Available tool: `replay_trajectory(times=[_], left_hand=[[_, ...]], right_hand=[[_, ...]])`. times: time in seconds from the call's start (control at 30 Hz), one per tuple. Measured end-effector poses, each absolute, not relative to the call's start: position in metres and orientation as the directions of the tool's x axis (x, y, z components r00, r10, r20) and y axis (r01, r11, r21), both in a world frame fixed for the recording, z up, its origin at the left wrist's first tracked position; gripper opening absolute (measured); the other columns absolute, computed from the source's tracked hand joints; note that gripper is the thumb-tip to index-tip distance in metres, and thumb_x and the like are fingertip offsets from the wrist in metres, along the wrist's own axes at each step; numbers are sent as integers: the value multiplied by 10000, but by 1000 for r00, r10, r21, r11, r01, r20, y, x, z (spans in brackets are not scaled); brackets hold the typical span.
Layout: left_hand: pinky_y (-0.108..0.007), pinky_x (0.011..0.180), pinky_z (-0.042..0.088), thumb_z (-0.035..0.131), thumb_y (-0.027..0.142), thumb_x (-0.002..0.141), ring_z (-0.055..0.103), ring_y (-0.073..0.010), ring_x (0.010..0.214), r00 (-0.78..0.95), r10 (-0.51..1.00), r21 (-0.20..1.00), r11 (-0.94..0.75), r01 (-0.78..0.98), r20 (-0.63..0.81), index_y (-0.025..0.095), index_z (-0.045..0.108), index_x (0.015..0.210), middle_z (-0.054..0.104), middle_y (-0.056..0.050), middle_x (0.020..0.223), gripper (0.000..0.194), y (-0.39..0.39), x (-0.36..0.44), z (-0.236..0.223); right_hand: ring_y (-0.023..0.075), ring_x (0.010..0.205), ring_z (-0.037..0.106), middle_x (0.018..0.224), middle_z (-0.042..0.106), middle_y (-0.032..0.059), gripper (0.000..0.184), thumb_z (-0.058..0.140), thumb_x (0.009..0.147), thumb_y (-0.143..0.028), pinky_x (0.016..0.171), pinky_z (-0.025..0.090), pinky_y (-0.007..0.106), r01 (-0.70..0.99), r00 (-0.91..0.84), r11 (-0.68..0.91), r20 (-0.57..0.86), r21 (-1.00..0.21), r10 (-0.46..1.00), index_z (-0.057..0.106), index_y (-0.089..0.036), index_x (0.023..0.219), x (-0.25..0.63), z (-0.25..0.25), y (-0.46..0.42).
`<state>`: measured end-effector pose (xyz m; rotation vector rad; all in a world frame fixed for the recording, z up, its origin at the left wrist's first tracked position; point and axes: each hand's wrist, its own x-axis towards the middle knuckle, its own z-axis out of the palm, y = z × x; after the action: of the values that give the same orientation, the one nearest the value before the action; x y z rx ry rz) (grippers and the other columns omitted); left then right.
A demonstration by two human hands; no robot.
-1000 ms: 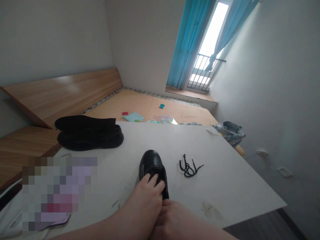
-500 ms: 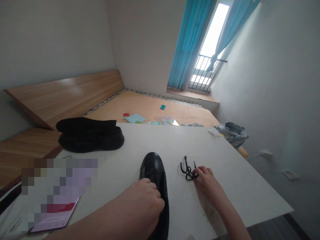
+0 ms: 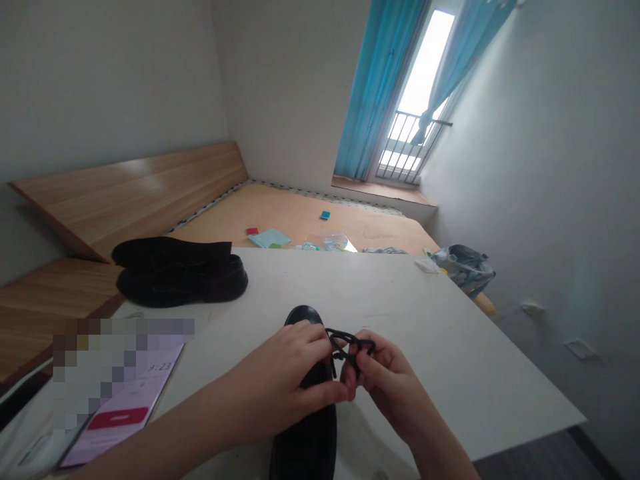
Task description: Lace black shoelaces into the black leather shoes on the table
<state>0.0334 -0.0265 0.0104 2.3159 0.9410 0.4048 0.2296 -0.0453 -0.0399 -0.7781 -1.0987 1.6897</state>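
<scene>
A black leather shoe [image 3: 306, 433] lies on the white table in front of me, its toe pointing away. My left hand [image 3: 295, 373] reaches across the shoe from the left, thumb and fingers apart, fingertips close to a bundled black shoelace [image 3: 345, 339]. Just right of the shoe, my right hand [image 3: 383, 370] pinches the shoelace above the table. The lace hangs in loose loops between both hands. My left hand covers the middle of the shoe's upper.
Another pair of black shoes [image 3: 183, 272] rests at the table's far left. A phone [image 3: 125, 413], partly blurred out, lies at the near left. Beyond the white table [image 3: 450, 373] is a bed [image 3: 290, 207] with small packets on it. A bag [image 3: 465, 267] stands past the right edge.
My right hand has lifted the shoelace off the table and brought it left to the shoe. My left hand has opened from its grip on the shoe and moved toward the lace.
</scene>
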Motion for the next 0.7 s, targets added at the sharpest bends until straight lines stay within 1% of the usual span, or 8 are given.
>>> replay_trajectory(times=[0.1, 0.17, 0.23, 0.33, 0.4, 0.5, 0.57, 0.7], left_hand=[[-272, 737, 420, 668, 429, 867, 557, -180, 865, 693, 715, 725, -526, 444, 94, 210, 606, 919, 624, 8, 945, 234, -26, 32, 13], [-262, 715, 412, 558, 382, 937, 560, -160, 819, 672, 729, 778, -495, 386, 130, 201, 603, 855, 609, 10, 894, 203, -23, 33, 11], [-265, 738, 413, 427, 309, 984, 572, -156, 822, 632, 757, 814, -466, 347, 164, 194, 617, 796, 608, -1, 877, 291, -20, 33, 9], [-279, 739, 428, 366, 333, 987, 585, -172, 809, 519, 842, 886, -347, 306, 151, 190, 635, 800, 634, -14, 829, 357, -12, 28, 10], [-284, 730, 446, 365, 388, 979, 593, -183, 789, 433, 891, 939, -254, 231, 134, 186, 615, 752, 636, -16, 757, 393, -6, 21, 12], [-279, 733, 472, 445, 425, 946, 580, -163, 693, 315, 938, 983, -170, 62, 143, 186, 548, 654, 554, 11, 615, 392, 5, 9, 16], [-263, 672, 490, 522, 417, 915, 496, -121, 551, 255, 960, 993, -104, -56, 115, 186, 513, 634, 420, 56, 530, 364, 11, 2, 18], [-179, 461, 423, 535, 358, 927, 274, -70, 438, 182, 983, 960, 22, -279, 30, 180, 472, 640, 261, 90, 524, 344, 21, -8, 21]], right_hand=[[146, 683, 672, 762, 732, 36, 254, 754, 809, -424, 682, 561, 270, -327, -302, -117, -14, -938, 953, 726, -178, 864, 224, -36, -50], [165, 720, 682, 807, 736, 49, 269, 713, 841, -443, 726, 569, 310, -248, -310, -80, 1, -965, 951, 749, -178, 871, 224, -37, -52], [171, 729, 684, 837, 736, 55, 300, 659, 881, -461, 745, 568, 339, -197, -341, -80, -8, -977, 940, 753, -182, 937, 226, -40, -55], [162, 713, 653, 825, 719, 63, 358, 634, 889, -496, 710, 538, 314, -157, -318, -102, -47, -982, 947, 733, -166, 987, 237, -44, -54], [115, 583, 541, 643, 631, 22, 380, 646, 875, -510, 579, 457, 236, -140, -239, -116, -80, -983, 968, 717, -137, 856, 250, -45, -49], [72, 472, 283, 479, 358, -67, 422, 689, 836, -509, 450, 280, 198, -243, -102, -147, -125, -959, 987, 604, -147, 637, 277, -46, -40], [77, 484, 236, 498, 288, -80, 408, 723, 803, -499, 444, 264, 199, -337, -49, -153, -145, -929, 988, 590, -157, 627, 296, -47, -36], [85, 525, 314, 569, 360, -67, 304, 832, 700, -399, 498, 353, 208, -376, 40, -148, -176, -915, 984, 715, -174, 868, 330, -50, -35]])
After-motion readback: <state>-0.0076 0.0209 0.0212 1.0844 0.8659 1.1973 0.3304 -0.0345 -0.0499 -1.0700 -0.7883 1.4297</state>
